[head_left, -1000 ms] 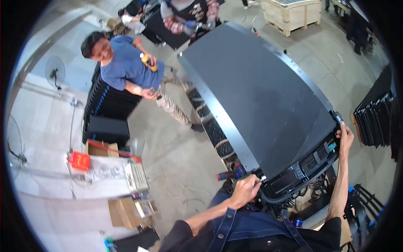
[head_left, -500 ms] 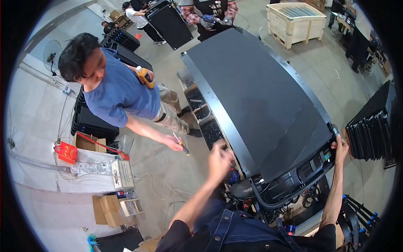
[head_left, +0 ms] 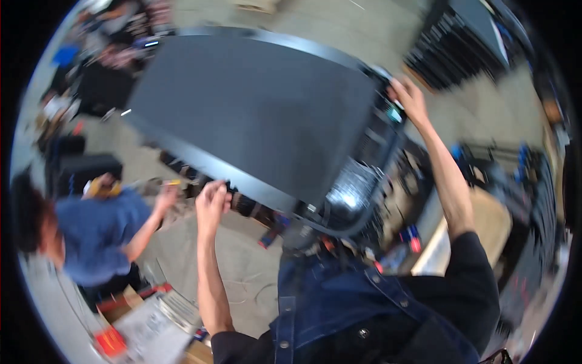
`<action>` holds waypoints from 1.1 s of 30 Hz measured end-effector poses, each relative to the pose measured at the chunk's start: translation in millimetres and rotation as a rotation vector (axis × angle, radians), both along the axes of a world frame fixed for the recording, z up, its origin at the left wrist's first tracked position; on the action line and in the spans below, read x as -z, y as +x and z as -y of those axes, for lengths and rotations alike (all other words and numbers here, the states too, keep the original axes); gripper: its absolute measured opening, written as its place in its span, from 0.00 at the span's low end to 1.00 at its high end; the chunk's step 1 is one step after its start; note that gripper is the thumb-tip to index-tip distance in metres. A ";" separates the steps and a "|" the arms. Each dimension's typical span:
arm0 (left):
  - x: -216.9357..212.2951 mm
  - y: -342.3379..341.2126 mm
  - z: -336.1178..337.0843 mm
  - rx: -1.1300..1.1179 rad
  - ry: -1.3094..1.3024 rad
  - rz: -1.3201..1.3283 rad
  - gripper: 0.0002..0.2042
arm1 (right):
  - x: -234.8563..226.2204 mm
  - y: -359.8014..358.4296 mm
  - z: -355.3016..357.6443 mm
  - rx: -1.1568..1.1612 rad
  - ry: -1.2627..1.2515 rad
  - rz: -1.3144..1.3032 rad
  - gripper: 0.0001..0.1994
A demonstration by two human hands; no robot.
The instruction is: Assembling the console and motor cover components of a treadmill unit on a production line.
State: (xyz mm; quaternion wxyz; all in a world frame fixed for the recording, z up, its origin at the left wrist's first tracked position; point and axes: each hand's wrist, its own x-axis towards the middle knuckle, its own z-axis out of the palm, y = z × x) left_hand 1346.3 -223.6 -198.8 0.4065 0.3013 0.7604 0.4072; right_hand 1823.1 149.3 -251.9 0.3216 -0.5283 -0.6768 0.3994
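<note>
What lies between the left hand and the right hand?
In the head view: the near silver rail, dark panel and black end section.

thin cables [head_left: 245, 283] lie on gry flr [head_left: 348, 27]

The head camera, the left unit of a side-by-side fisheye pair, looks steeply down from above the navy-blue fabric apron [head_left: 327, 297] at the near edge. It faces the large dark-grey rectangular panel [head_left: 254, 115] with silver metal side rails, near enough to frame its whole length. Straight edges bend toward the border.
</note>
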 end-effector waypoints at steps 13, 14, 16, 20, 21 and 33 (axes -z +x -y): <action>-7.1 232.3 23.6 0.342 -0.029 -0.704 0.15 | 131.5 53.5 363.4 0.073 -0.732 0.022 0.12; -6.4 232.8 16.9 0.418 -0.121 -0.809 0.15 | 156.7 52.0 377.7 -0.041 -0.649 0.248 0.14; -8.5 232.2 8.2 0.482 -0.224 -0.942 0.15 | 183.0 40.8 388.2 -0.015 -0.696 0.435 0.17; -13.0 233.8 -12.4 0.658 -0.339 -0.948 0.13 | 222.5 20.9 392.4 0.197 -0.728 0.719 0.21; -15.2 231.3 -14.6 0.680 -0.330 -0.922 0.13 | 228.5 17.4 392.4 0.182 -0.696 0.739 0.19; -17.8 196.2 -0.9 0.880 -0.190 -0.733 0.14 | 270.9 12.3 426.2 0.304 -0.588 0.703 0.25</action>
